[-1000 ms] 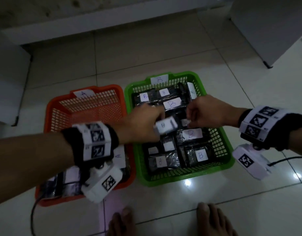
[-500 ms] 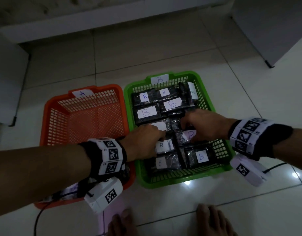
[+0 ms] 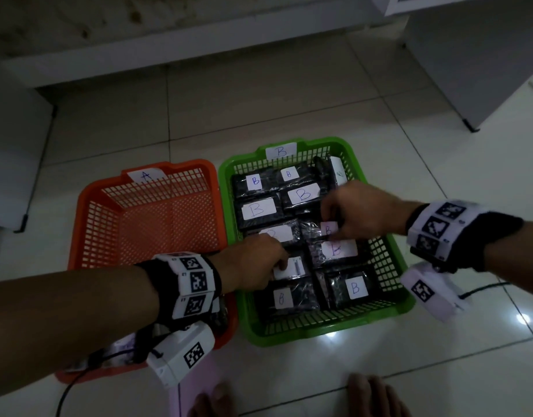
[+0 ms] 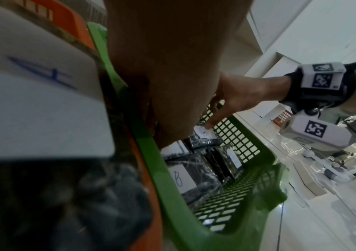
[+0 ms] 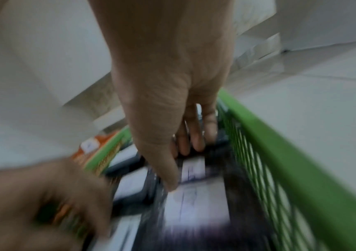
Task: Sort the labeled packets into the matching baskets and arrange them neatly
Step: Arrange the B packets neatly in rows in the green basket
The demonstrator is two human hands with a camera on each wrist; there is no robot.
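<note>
Green basket under both hands (fingers down)

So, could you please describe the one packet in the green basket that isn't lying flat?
Find the green basket tagged B, right of the orange basket. In its far right corner, one packet stands on edge against the wall, while every neighbour lies flat, label up.

The green basket has a lattice wall and holds black packets with white labels lettered in blue. The orange basket is meshed too. The wristbands carry black-and-white square codes.
</note>
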